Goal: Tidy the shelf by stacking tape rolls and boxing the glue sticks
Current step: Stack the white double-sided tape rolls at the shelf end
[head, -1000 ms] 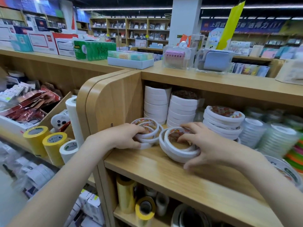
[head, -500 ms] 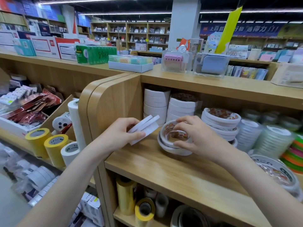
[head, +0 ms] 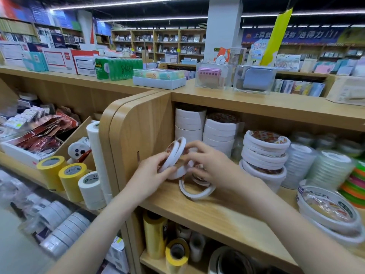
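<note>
Gripping thin white double-sided tape rolls (head: 173, 155) tilted on edge, left hand (head: 152, 172) and right hand (head: 211, 163) both pinching them, above flat white tape ring (head: 194, 191) near wooden shelf (head: 217, 216) left end

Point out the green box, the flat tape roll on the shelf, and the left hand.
green box (head: 118, 68), head view, front face
flat tape roll (head: 194, 192), head view, white rim
left hand (head: 153, 173), head view, back

right hand (head: 212, 165) covers part of the tape rolls (head: 174, 155); clear rolls (head: 327, 165) further right are just blur.
</note>
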`<state>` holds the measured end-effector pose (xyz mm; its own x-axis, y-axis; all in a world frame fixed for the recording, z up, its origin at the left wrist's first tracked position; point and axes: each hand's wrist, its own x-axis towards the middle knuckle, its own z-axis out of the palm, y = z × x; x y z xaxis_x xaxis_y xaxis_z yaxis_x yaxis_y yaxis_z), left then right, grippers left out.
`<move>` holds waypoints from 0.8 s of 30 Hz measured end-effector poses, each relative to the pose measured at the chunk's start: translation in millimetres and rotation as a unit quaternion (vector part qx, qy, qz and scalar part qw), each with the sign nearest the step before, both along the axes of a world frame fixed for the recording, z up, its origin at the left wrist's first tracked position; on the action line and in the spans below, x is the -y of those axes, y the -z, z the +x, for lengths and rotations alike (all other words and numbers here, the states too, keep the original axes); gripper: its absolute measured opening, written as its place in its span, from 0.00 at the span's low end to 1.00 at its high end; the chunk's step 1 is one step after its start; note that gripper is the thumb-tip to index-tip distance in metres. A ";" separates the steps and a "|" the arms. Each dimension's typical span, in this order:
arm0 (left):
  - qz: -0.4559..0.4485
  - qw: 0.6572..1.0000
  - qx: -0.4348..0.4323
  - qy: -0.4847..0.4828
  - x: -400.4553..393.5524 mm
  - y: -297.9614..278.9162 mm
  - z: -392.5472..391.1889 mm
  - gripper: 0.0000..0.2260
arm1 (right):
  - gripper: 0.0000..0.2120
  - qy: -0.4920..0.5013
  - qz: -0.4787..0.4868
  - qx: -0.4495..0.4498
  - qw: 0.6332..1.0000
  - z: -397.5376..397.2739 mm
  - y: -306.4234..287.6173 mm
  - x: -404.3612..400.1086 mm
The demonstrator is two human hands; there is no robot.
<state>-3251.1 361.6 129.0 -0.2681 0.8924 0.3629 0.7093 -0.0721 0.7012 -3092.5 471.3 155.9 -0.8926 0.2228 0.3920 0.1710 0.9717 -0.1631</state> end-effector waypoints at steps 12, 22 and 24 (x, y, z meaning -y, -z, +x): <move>0.138 0.987 0.011 -0.080 3.2 9.5 -4.3 0.07 | 0.07 0.040 0.085 -0.063 0.994 8.9 -16.1 -7.5; -0.010 0.992 -0.127 -0.017 -25.9 13.6 0.4 0.25 | 0.08 0.139 0.097 -0.179 0.969 51.5 -33.0 -15.2; -0.003 0.992 -0.125 -0.006 -30.9 11.7 2.0 0.24 | 0.08 0.179 0.105 -0.174 0.963 47.5 -32.8 -26.2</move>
